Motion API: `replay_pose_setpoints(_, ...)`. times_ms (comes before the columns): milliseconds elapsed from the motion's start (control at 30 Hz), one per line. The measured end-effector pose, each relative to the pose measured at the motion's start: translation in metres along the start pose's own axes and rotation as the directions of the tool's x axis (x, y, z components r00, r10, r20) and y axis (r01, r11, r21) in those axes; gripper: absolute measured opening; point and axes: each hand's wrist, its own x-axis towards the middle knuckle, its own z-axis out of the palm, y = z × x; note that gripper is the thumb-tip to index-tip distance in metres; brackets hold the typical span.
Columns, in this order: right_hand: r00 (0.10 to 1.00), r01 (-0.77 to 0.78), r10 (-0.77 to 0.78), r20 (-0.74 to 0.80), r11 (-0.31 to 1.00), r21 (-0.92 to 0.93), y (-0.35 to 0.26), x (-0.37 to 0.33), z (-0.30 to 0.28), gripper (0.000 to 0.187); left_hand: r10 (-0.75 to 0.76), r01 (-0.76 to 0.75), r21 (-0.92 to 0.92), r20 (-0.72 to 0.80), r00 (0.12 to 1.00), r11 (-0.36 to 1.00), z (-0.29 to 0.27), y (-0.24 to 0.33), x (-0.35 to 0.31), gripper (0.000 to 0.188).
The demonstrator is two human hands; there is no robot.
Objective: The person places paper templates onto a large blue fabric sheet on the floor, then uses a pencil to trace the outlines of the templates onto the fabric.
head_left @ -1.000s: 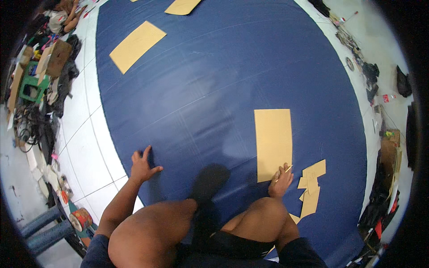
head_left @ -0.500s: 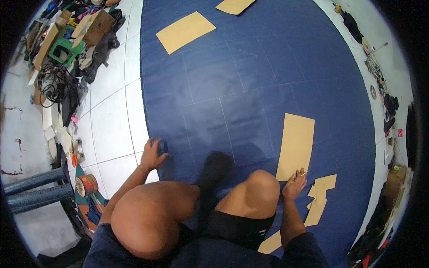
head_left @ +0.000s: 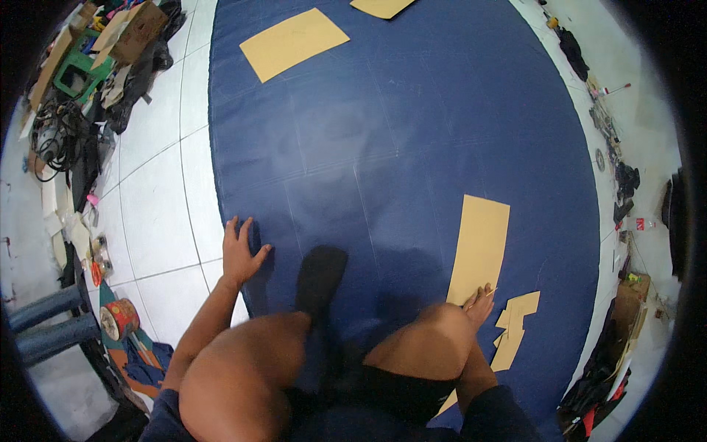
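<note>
Wide blue sheet material [head_left: 412,110] with faint pale lines marked on it lies under me. At its left edge my left hand [head_left: 239,254] rests open, fingers spread, with nothing in it. My right hand [head_left: 479,306] is at the lower end of a long tan card piece [head_left: 480,239], partly over it. Between its fingers a thin pale pencil-like stick [head_left: 492,291] shows; its exact kind is too small to tell. Just right of that hand lie several smaller overlapping tan card pieces [head_left: 519,320]. My right knee hides part of the right wrist.
Two larger tan cards, a rectangle [head_left: 294,44] and another [head_left: 383,7], lie on the far part of the sheet. White floor tiles [head_left: 158,206] run along the left, with a cardboard box [head_left: 132,33], cables, orange scissors [head_left: 96,273] and a spool [head_left: 120,318]. Clutter lines the right wall.
My left hand's fingers have spread and point farther forward on the sheet's edge. My right knee has shifted over the right wrist. The whole view has moved slightly.
</note>
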Motion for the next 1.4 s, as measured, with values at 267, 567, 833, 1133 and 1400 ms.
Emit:
replay_pose_setpoints(267,0.995,-0.095,0.095,-0.005,0.995,-0.034,-0.005,0.001,0.002,0.038,0.064,-0.066,-0.010,-0.157,0.986,0.998,0.040,0.009,0.009,0.060)
replay_pose_setpoints(567,0.977,-0.213,0.212,0.030,0.976,0.051,-0.043,-0.005,-0.010,0.039,0.108,-0.110,-0.019,-0.113,0.988,0.994,0.048,0.016,0.014,0.056)
replay_pose_setpoints(833,0.993,-0.120,0.122,0.000,0.981,0.154,-0.074,0.028,0.000,0.036,0.236,0.295,-0.721,0.537,0.810,0.627,-0.081,0.127,0.060,0.040)
replay_pose_setpoints(1133,0.985,-0.172,0.171,0.019,0.975,0.142,-0.066,0.020,-0.003,0.035,0.999,-0.263,-0.964,-0.046,-0.005,-0.045,-0.252,0.300,0.056,0.067)
replay_pose_setpoints(1400,0.988,-0.147,0.153,-0.027,0.978,0.150,-0.068,0.020,0.001,0.033,0.980,-0.313,-0.941,-0.169,0.104,-0.129,-0.251,0.323,0.050,0.055)
